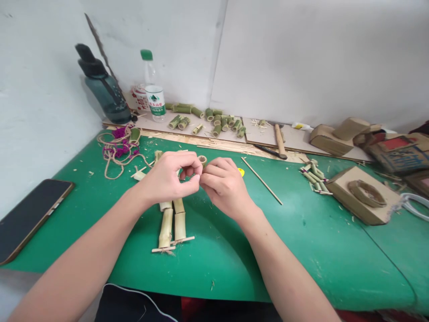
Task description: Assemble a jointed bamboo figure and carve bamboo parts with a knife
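My left hand [172, 176] and my right hand [226, 185] meet above the green table, fingertips pinched together. Whatever they pinch is too small or too covered to make out. Under my left hand lies a jointed bamboo figure [166, 228], its two rows of pale tubes pointing toward me. Thin sticks cross the lower ends, with frayed fibre there. My hands hide much of its upper part. A short bamboo tube [202, 159] shows its round end just behind the fingers. Partly behind my right hand is a small yellow object [241, 172].
Cut bamboo pieces [217, 123] line the back ledge near a water bottle [156, 100] and a dark flask [109, 98]. Twine [115, 152] and a phone [31, 214] lie left. Rightward are a thin stick [263, 181], a hammer [279, 139], a bamboo bundle [314, 176] and a cardboard block [348, 210].
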